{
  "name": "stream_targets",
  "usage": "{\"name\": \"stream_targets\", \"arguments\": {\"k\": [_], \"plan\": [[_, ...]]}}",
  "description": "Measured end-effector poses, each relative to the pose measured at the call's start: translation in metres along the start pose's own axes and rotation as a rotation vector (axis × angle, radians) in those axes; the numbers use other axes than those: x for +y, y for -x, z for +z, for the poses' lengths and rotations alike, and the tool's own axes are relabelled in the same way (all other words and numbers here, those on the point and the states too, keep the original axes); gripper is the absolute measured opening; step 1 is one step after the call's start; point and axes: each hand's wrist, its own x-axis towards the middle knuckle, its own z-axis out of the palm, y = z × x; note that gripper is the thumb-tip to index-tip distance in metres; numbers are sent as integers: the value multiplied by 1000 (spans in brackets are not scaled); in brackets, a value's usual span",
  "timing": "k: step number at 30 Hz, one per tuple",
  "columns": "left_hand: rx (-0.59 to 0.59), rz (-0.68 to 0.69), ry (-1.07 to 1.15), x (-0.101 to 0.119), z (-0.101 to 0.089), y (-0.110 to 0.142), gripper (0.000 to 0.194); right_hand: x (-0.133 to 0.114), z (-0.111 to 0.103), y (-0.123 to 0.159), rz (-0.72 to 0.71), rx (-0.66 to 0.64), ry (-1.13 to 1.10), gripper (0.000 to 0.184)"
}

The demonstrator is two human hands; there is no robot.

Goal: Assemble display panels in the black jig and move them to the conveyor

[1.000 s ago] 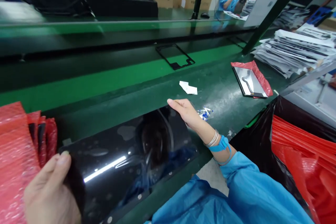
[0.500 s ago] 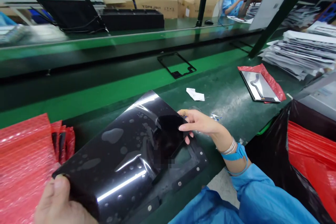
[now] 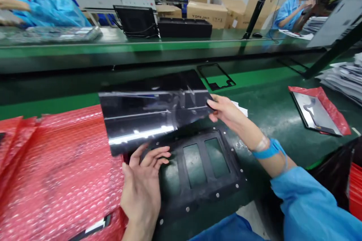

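Observation:
A glossy black panel (image 3: pixel 152 111) is lifted above the green bench. My right hand (image 3: pixel 226 113) pinches its right edge. My left hand (image 3: pixel 143 184) is under the panel's near left edge, palm up with fingers spread, touching its underside. Below the panel lies a black frame jig (image 3: pixel 198 169) with rectangular openings and small round studs along its border.
Red bubble-wrap bags (image 3: pixel 56 173) pile at the left. Farther off lie a thin black frame (image 3: pixel 216 76), a scrap of white paper (image 3: pixel 240 108), and a part on a red bag (image 3: pixel 318 111). Other people in blue coats sit at the back left and back right.
The panel rose off the jig and swung flat toward the left, uncovering the jig. My left hand let go of the panel's corner and now supports it from beneath.

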Motion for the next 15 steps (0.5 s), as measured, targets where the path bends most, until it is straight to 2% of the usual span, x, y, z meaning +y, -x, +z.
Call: {"name": "stream_targets", "arguments": {"k": [2,5,8,11,15], "plan": [[-68,12,-3,2,-2,2,59,-8,23,-42,-1,26,42,30],[-144,24,-9,3,-8,4,58,-8,49,-101,82,176,200,16],[-219,-12,-8,2,-14,7,55,6,62,-138,142,295,356,15],[-255,-45,20,2,-19,9,53,23,58,-153,182,390,536,17],[-224,-57,63,4,-19,12,49,33,32,-153,204,546,872,25]]}}
